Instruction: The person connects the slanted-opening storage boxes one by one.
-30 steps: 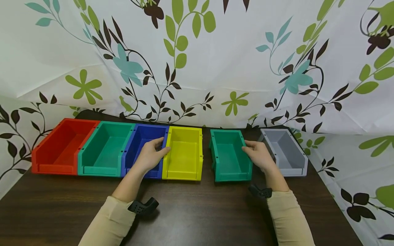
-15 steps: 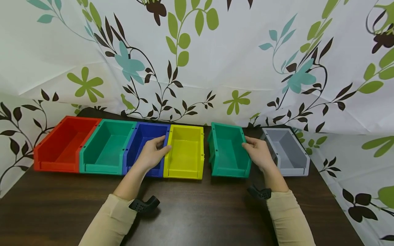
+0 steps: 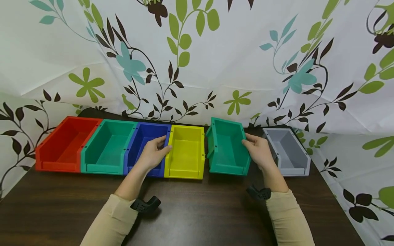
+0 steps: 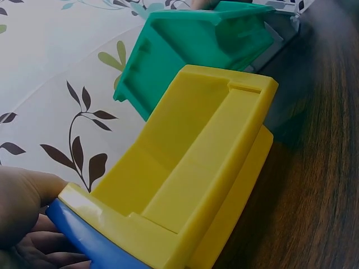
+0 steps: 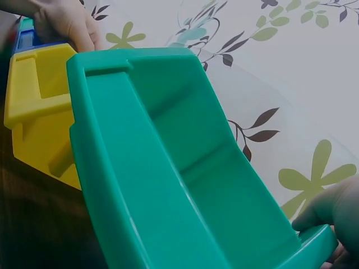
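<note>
"Where is the right-hand green bin?"

"Tilted, apparently raised off the desk, between the yellow bin and grey bin, nearer the yellow. The right hand grasps its right rim."

"Left hand?"

"Fingers pinching the adjoining rims of the yellow bin and blue bin."

"Step?"

"Judged: placing alongside. Next calls for levelling, then lowering against yellow's right side."

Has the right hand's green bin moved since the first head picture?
Yes: against the grey bin, the green bin has shifted left and up in view, nearer the yellow bin.
</note>
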Motion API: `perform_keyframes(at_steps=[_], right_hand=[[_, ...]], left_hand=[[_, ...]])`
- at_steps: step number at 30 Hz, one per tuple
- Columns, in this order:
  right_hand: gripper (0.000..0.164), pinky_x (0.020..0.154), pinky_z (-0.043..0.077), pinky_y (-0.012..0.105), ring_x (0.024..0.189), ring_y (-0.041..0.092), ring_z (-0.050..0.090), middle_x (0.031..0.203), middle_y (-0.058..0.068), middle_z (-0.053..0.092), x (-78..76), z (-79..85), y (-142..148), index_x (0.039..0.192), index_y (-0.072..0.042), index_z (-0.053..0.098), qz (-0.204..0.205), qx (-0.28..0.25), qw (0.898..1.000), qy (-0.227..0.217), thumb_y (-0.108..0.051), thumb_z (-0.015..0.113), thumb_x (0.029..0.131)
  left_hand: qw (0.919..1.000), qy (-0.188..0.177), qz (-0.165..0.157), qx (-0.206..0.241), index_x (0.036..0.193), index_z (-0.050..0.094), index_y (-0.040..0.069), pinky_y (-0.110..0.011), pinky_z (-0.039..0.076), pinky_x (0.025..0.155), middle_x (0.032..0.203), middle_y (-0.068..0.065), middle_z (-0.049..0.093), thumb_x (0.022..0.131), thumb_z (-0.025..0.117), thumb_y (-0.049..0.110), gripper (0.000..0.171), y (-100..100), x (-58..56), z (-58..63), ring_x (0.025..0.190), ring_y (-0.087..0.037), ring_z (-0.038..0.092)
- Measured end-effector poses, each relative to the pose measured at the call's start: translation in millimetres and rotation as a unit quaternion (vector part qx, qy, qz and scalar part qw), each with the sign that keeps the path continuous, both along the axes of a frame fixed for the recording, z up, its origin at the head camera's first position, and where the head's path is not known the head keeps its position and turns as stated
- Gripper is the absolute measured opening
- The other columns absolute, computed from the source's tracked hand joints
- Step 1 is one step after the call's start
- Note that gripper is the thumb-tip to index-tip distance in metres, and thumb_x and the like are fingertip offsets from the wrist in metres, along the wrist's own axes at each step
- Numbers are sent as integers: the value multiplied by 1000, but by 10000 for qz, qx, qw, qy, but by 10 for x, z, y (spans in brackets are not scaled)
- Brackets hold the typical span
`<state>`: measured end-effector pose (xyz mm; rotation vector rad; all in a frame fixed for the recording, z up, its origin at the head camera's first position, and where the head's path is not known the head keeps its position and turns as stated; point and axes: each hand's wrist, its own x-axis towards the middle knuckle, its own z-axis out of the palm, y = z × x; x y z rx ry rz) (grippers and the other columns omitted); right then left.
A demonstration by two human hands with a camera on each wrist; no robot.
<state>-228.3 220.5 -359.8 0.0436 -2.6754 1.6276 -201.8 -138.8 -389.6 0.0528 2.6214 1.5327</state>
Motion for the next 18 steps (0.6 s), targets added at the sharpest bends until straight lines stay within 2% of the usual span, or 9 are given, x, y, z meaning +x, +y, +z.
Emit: perform_keyframes(at_steps=[6,18], right_hand=[[44,63,57,22,77,8,68,114,29,63,12,15,-39,135,6,47,2,-8,10000,10,-14,51,96],[43,63,57,24,78,11,69,113,29,63,13,55,-108,134,7,48,-12,59,10000,-3,-12,51,95]], left_hand=[[10000,-23,25,2,146,31,0,-48,44,102,144,-23,42,95,55,25,61,-2,0,-3,130,-35,45],[10000,-32,15,7,146,31,-1,-48,42,103,143,-24,43,95,55,25,61,-9,1,15,131,-36,44]])
